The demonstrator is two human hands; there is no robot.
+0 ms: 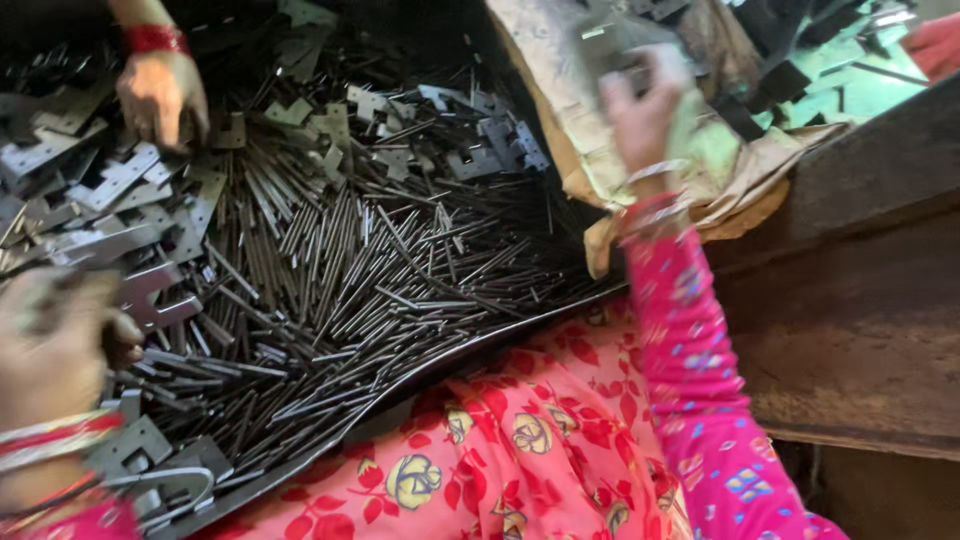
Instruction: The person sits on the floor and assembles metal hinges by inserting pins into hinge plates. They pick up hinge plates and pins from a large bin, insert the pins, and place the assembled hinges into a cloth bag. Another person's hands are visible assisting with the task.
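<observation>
Pins (pixel 400 270): thin dark metal rods, heaped loose across middle of a wide dark tray (pixel 470 345), lying every which way, many fanned toward the near rim. Flat notched hinge plates (pixel 120 180) piled along the left side and in a smaller cluster at the far edge, mixed in among the rods. Tray rests partly across the lap, over red floral cloth (pixel 520 440).

Left hand (pixel 55 340) low at the near left corner, blurred, bangles at the wrist, fingers curled in over the plates; looks closed on something small, but cannot tell what, or whether anything is truly gripped. Right hand (pixel 645 105) raised and stretched forward over the crumpled brown sacking (pixel 720 170) to the right of the tray, pink sleeve extended, wrist bent upward, fingers closed around a pale flat metal piece (pixel 620 60), itself motion-blurred.

Other person's hand (pixel 160 95), red band at the wrist, pressed fingers-down into the plates at the far left; apart from both own hands.

Risks, judged: rods loose and sloped toward the near rim, so a tilt of the lap could slide them off onto the cloth. Sharp plate edges and rod ends near bare fingers; a blind grab into the heap could nick skin. Raised piece held only by fingertips, possibly prone to slipping into the sacking folds.

Dark wooden desk (pixel 860 300) at the right, worn surface.
</observation>
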